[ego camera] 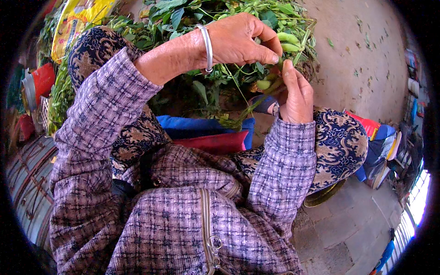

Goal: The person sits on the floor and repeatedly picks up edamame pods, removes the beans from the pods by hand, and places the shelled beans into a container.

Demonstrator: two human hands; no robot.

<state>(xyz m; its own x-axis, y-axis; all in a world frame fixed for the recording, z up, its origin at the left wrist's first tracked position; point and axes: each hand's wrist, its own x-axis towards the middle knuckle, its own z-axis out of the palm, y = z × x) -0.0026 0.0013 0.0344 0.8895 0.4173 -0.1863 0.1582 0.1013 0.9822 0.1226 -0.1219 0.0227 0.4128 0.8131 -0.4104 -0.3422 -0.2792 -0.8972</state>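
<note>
My left hand, a silver bangle at its wrist, reaches across the top centre with thumb and fingertips pinched together at a green soybean stem. My right hand meets it from below, thumb and fingers closed on the same stem, which hangs with green pods and a thin drooping end. Which part each fingertip pinches is partly hidden. Plump green pods show just beyond the fingertips. Behind both hands lies a big heap of leafy soybean plants.
Blue cloth and red cloth lie between the patterned trouser legs. A yellow printed bag stands at upper left, near a red container. Leaf scraps dot the concrete floor at right. Red and blue items lie beside the right knee.
</note>
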